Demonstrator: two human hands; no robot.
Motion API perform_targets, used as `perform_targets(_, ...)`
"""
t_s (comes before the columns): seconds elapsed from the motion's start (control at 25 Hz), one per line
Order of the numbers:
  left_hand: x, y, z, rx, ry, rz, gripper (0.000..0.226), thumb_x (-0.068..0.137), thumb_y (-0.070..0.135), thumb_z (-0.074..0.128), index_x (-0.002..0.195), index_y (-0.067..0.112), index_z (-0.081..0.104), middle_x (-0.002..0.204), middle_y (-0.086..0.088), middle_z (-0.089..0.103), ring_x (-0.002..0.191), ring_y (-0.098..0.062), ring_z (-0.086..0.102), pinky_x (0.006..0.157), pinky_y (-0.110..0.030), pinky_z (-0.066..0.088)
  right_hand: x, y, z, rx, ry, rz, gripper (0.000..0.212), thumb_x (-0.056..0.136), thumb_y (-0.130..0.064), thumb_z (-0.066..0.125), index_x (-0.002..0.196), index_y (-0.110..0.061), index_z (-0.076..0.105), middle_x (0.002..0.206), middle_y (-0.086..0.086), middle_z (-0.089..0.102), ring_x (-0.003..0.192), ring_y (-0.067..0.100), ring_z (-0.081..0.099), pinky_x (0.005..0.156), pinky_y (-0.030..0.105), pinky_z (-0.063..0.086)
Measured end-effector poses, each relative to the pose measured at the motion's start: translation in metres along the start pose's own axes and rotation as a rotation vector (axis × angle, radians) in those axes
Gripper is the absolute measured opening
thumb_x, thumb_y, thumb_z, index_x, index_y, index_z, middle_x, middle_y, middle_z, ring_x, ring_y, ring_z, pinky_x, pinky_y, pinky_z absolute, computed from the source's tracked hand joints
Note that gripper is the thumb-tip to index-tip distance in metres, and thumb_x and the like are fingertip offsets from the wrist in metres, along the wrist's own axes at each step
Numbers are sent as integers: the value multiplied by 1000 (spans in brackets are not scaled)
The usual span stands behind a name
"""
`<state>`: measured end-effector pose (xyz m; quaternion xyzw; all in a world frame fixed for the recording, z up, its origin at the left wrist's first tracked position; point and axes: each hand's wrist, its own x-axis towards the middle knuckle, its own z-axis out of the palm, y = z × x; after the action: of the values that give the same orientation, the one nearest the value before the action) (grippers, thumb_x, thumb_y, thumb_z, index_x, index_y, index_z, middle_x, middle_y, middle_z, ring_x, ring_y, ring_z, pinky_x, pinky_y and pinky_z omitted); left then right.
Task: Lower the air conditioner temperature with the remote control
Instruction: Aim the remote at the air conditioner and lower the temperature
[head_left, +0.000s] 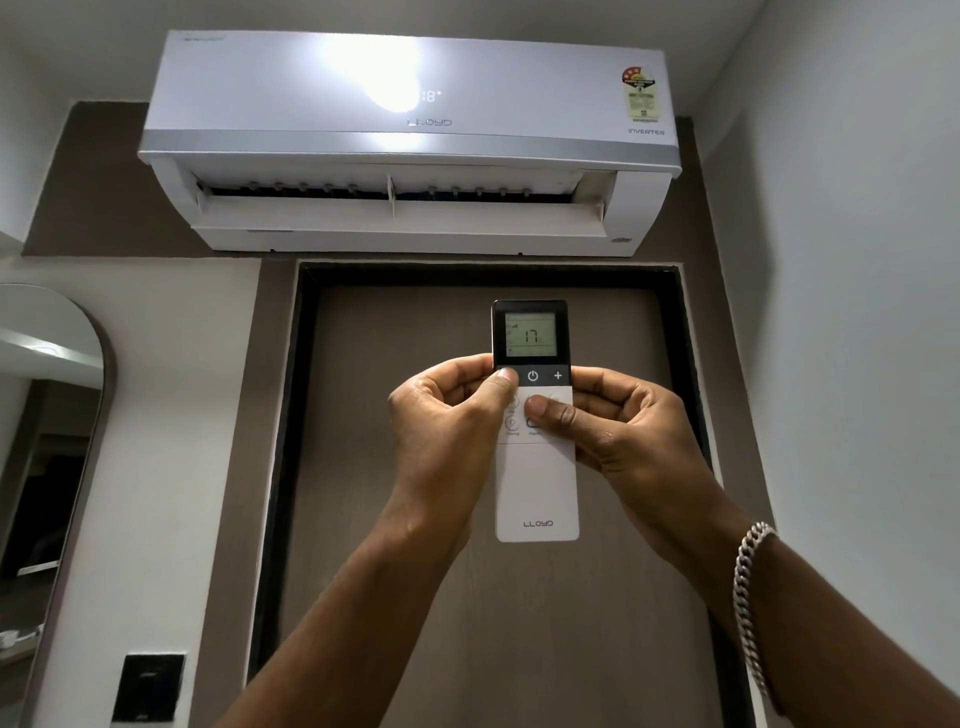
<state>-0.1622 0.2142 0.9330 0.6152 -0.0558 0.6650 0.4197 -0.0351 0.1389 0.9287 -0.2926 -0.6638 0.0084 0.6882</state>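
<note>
One brown door (519, 649), black-framed. One white air conditioner (405, 140) above it, flap open. One arched mirror (47, 441), left wall. One remote control (535, 467), upright before the door, gripped by both hands: left hand (447, 421) thumb on top-left button, right hand (623, 421) thumb across middle buttons.

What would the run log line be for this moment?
remote: held in both hands, shows 17 | left hand: thumb on button left of power | right hand: steadying | air conditioner: shows 18
</note>
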Motion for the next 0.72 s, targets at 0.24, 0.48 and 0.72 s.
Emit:
perform_targets(0.24,0,0,0,-1,1,16,6,83,10,66,86,12,70,76,1,75,64,-10,73,50,-15,52,0,2,0,-2,-4,-1,33,63,-25,76,95,-23,70,85,-9,82,80,13,78,60,18,60)
perform_targets(0.48,2,-1,-1,48,26,64,5,83,11,66,86,12,70,80,-3,75,67,-13,73,52,-18,54,2,5,4,12,-10,-4,37,63,-25,78,99,-20,70,90,-3,82,83,17,78,64,22,61)
perform_targets(0.72,2,-3,-3,8,31,58,6,83,9,66,85,13,71,71,1,76,62,-9,72,48,-15,51,3,6,3,8,-18,-8,39,60,-28,77,97,-21,69,86,-7,82,81,14,78,61,19,60)
